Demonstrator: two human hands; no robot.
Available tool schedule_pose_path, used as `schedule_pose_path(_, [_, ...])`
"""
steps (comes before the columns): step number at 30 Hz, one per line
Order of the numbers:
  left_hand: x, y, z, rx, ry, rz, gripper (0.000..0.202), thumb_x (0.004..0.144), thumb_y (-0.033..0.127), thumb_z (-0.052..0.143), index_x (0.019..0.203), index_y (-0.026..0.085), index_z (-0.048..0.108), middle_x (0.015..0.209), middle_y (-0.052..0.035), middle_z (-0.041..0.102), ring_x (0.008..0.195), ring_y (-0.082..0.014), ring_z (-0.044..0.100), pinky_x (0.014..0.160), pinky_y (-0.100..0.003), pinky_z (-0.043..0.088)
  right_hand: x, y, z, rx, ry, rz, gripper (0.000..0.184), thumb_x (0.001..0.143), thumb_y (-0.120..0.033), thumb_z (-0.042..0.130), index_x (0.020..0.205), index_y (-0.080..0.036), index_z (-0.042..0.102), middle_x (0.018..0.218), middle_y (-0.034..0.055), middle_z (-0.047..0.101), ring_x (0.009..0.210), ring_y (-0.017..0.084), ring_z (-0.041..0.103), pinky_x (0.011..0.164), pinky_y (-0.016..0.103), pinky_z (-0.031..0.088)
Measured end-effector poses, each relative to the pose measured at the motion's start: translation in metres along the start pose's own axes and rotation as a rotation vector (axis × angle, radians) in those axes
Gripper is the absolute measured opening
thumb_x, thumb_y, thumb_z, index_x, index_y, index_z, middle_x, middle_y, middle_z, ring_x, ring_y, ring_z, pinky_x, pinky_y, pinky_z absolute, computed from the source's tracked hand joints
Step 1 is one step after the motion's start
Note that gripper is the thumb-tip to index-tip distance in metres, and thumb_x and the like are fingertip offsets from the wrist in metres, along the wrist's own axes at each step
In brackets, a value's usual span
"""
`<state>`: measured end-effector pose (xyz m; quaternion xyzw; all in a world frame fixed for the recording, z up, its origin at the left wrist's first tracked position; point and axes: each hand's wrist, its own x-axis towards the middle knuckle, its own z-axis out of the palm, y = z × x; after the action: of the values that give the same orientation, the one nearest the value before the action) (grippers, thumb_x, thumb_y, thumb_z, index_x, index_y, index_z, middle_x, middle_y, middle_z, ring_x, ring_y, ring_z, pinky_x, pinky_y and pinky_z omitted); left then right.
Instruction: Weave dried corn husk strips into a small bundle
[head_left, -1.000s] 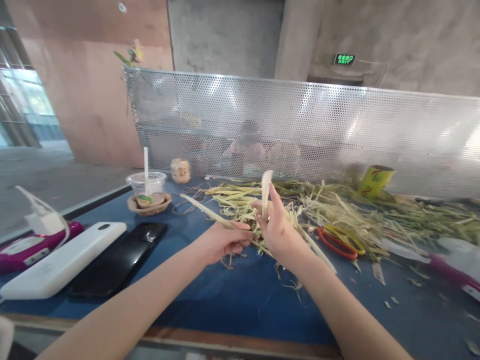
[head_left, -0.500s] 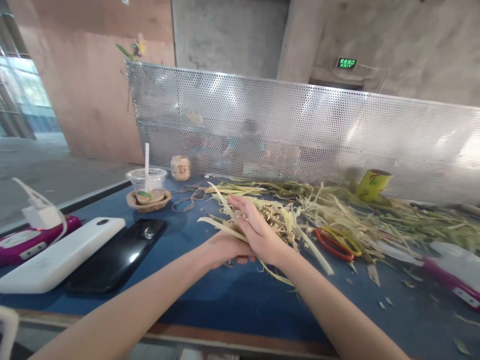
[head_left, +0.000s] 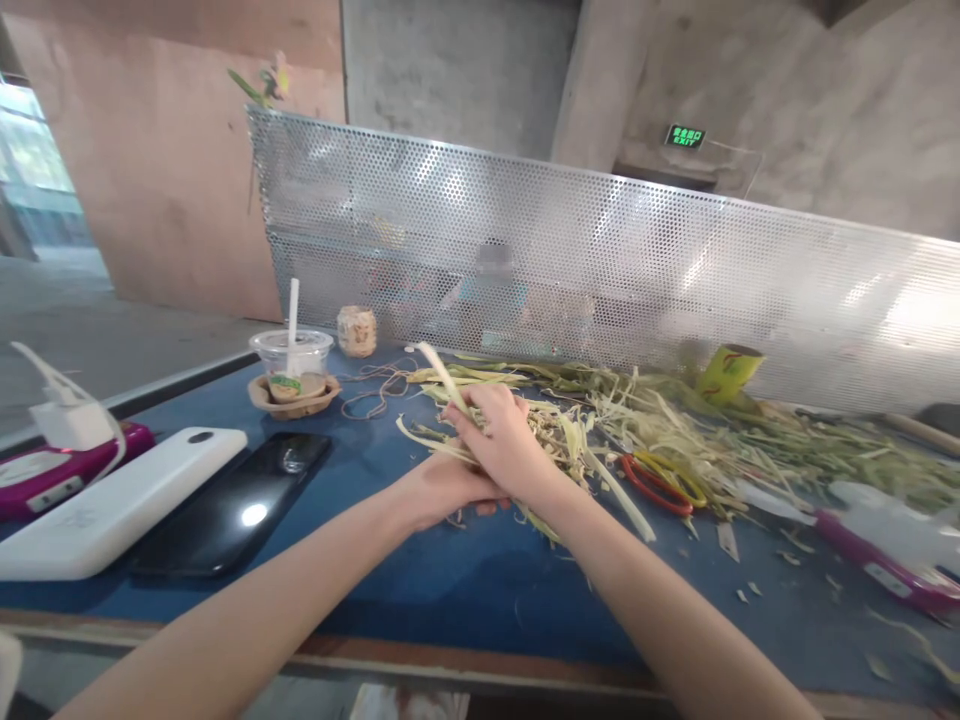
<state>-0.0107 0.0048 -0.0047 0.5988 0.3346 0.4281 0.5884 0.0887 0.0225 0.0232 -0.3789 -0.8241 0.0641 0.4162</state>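
My two hands are pressed together above a pile of pale, dry plant strips, perhaps husk or straw. My right hand lies on top, its fingers curled round a flat pale strip that sticks up past the thumb. My left hand is underneath, closed on the strips, with its fingertips showing below the right palm. A thinner strip end pokes out to the left between the hands. The part of the strips inside the palms is hidden.
Red- and yellow-handled scissors lie right of the pile, near a yellow roll. To the left are a black phone, a white power bank, a power strip and a plastic cup. A perforated metal screen stands behind.
My right hand's fingers, straight and flat half a second ago, are now curled over the strip. The strip's upper end stands higher and shows broader. The view has shifted slightly.
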Motion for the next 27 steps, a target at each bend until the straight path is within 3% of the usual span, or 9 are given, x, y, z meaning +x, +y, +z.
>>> schedule_pose_path(5, [-0.003, 0.013, -0.001, 0.11, -0.102, -0.026, 0.01, 0.065, 0.012, 0.063, 0.056, 0.013, 0.063, 0.046, 0.0007, 0.052, 0.044, -0.0082, 0.043, 0.045, -0.022, 0.034, 0.002, 0.002, -0.006, 0.038, 0.145, 0.077, 0.012, 0.087, -0.026, 0.044, 0.076, -0.02, 0.044, 0.079, 0.0005, 0.055, 0.083, 0.019, 0.049, 0.079, 0.035, 0.03])
schedule_pose_path(11, [-0.007, 0.024, 0.003, 0.161, -0.137, -0.025, 0.014, 0.071, 0.021, 0.063, 0.059, 0.014, 0.061, 0.053, -0.0002, 0.055, 0.047, -0.0088, 0.045, 0.05, -0.023, 0.037, -0.003, 0.007, -0.01, 0.095, 0.198, -0.001, 0.017, 0.089, -0.027, 0.036, 0.073, -0.021, 0.037, 0.075, -0.0007, 0.051, 0.079, 0.017, 0.048, 0.074, 0.032, 0.032])
schedule_pose_path(15, [-0.009, 0.025, 0.004, 0.18, -0.155, 0.003, 0.014, 0.073, 0.018, 0.059, 0.06, 0.014, 0.06, 0.056, 0.0002, 0.056, 0.048, -0.0081, 0.045, 0.051, -0.023, 0.036, -0.007, 0.008, -0.013, 0.093, 0.221, -0.032, 0.016, 0.091, -0.026, 0.033, 0.078, -0.021, 0.04, 0.078, 0.0003, 0.05, 0.081, 0.016, 0.047, 0.076, 0.032, 0.032])
schedule_pose_path(22, [-0.002, 0.012, 0.011, -0.1, -0.025, -0.011, 0.006, 0.074, 0.019, 0.051, 0.073, 0.015, 0.055, 0.056, -0.0009, 0.057, 0.052, -0.0109, 0.05, 0.05, -0.024, 0.034, -0.007, 0.006, -0.019, 0.151, 0.271, -0.114, 0.022, 0.093, -0.027, 0.028, 0.078, -0.021, 0.043, 0.079, 0.0016, 0.052, 0.082, 0.017, 0.047, 0.08, 0.035, 0.034])
schedule_pose_path(27, [-0.003, 0.016, 0.013, -0.134, -0.057, -0.011, 0.007, 0.072, 0.019, 0.05, 0.07, 0.015, 0.054, 0.061, -0.0007, 0.056, 0.058, -0.0117, 0.053, 0.048, -0.023, 0.033, -0.005, 0.009, -0.025, 0.359, 0.389, -0.133, 0.017, 0.092, -0.027, 0.036, 0.083, -0.022, 0.05, 0.081, 0.0011, 0.058, 0.083, 0.014, 0.055, 0.08, 0.031, 0.041])
